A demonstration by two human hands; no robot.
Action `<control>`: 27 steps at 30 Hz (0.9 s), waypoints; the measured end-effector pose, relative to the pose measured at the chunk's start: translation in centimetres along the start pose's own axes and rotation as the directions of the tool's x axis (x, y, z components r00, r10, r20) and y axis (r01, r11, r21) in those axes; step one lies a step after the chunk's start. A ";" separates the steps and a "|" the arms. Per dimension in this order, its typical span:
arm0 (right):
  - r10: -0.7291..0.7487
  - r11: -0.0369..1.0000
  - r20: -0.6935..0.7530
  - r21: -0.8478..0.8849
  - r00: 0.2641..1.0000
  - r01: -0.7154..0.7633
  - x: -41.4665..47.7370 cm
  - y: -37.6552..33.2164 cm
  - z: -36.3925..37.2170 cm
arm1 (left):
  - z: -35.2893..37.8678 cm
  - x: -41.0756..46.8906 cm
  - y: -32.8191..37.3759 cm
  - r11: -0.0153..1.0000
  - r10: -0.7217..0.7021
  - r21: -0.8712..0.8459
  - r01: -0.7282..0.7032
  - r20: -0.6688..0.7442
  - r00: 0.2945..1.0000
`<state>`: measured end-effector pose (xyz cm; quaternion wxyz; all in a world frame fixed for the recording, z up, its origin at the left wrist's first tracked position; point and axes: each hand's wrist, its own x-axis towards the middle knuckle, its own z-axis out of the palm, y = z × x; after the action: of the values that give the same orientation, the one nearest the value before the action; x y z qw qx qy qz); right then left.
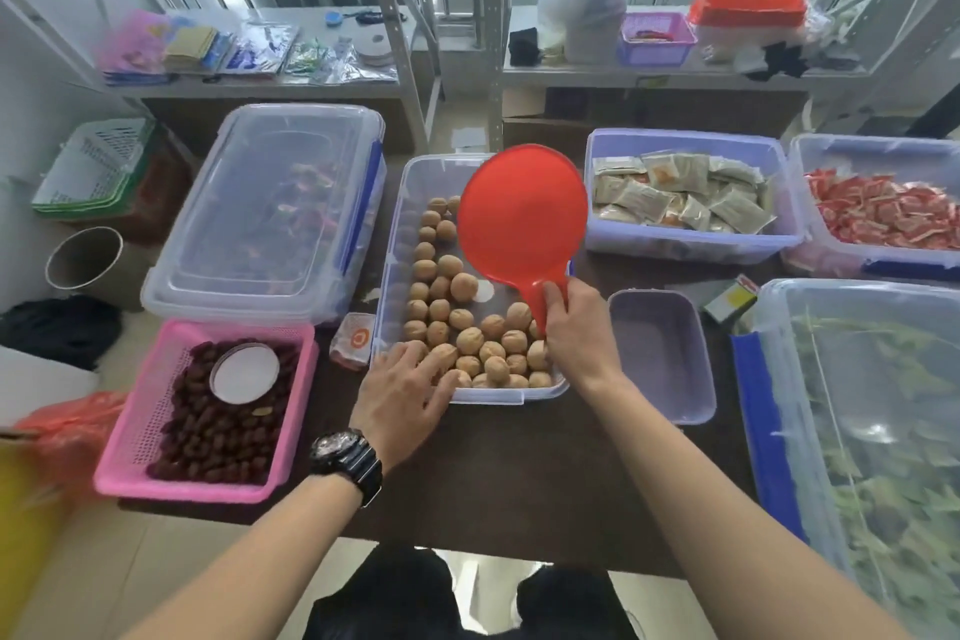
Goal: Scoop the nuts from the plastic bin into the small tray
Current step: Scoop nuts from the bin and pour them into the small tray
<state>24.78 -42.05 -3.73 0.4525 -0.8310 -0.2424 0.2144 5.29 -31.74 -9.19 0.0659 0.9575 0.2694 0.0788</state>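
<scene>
My right hand [574, 327] is clamped on the handle of the red scoop [522, 218], bowl raised over the plastic bin [400, 203] mid-table. Left hand [402, 392], fingers spread & holding nothing, rests on the bin's near-left corner, tips touching the nuts [467, 322] piled at the bin's near end. Small tray [670, 353] sits just beside the bin's right wall, twd the table's front edge.

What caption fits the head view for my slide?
Right hand holds red scoop above nuts; left hand rests on bin.
</scene>
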 end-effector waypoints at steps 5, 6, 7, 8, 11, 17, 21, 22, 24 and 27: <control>-0.089 0.995 -0.025 -0.034 0.996 0.088 2.1 0.4 2.2 | 2.8 -0.1 -0.9 0.993 0.107 0.073 -0.091 -0.265 0.958; -0.113 0.993 -0.031 -0.047 0.993 0.112 2.3 0.9 2.7 | 3.4 -0.1 -1.0 0.992 0.118 0.081 -0.097 -0.324 0.939; -0.133 0.988 -0.037 -0.079 0.990 0.130 2.4 1.3 3.1 | 3.9 -0.1 -1.1 0.991 0.128 0.088 -0.102 -0.376 0.917; -0.153 0.982 -0.049 -0.119 0.987 0.146 2.4 1.7 3.5 | 4.4 -0.1 -1.2 0.989 0.140 0.094 -0.111 -0.420 0.897; -0.244 0.947 -0.078 -0.236 0.967 0.219 2.3 2.9 4.4 | 5.5 0.1 -1.6 0.986 0.166 0.098 -0.135 -0.528 0.833; -0.413 0.834 -0.148 -0.458 0.899 0.308 1.3 3.9 5.7 | 6.8 0.3 -1.8 0.979 0.204 0.129 -0.159 -0.668 0.715; -0.490 0.787 -0.162 -0.505 0.857 0.355 1.0 4.3 6.1 | 7.6 0.5 -2.0 0.975 0.223 0.158 -0.157 -0.728 0.649; -0.493 0.781 -0.169 -0.517 0.853 0.349 0.8 4.4 6.2 | 7.8 0.5 -2.0 0.972 0.236 0.173 -0.161 -0.736 0.634; -0.491 0.767 -0.173 -0.551 0.854 0.329 0.6 4.4 6.5 | 7.7 0.6 -2.0 0.969 0.248 0.184 -0.166 -0.735 0.631; -0.439 0.773 -0.139 -0.562 0.888 0.294 -0.3 3.8 6.5 | 7.5 0.1 -1.9 0.969 0.245 0.205 -0.140 -0.703 0.668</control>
<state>21.60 -39.76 -10.18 0.2688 -0.8791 -0.3882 -0.0652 5.81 -30.72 -16.85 -0.1185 0.8740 0.1754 0.4374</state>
